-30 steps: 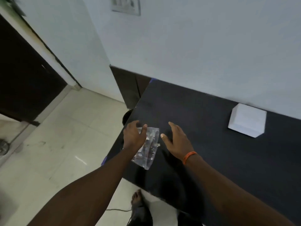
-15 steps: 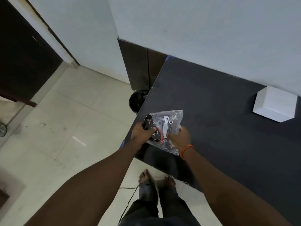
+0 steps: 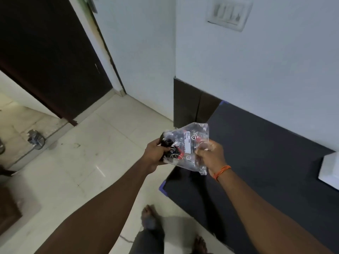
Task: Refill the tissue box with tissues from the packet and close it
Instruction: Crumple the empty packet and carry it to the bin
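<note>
1. Pale floor tiles fill the left of the frame; a dark desk (image 3: 266, 162) runs along the wall at the right.
2. At centre frame, off the desk's near corner, both hands hold a clear plastic packet (image 3: 187, 146) in the air.
3. Left hand (image 3: 156, 154) has its fingers clamped on the packet's left end; right hand (image 3: 211, 155) pinches its right side.
4. Its long axis runs left to right between them.
5. At the right edge of the frame sits the white tissue box (image 3: 330, 168), nearer the right hand, so the packet likely travels rightward.
</note>
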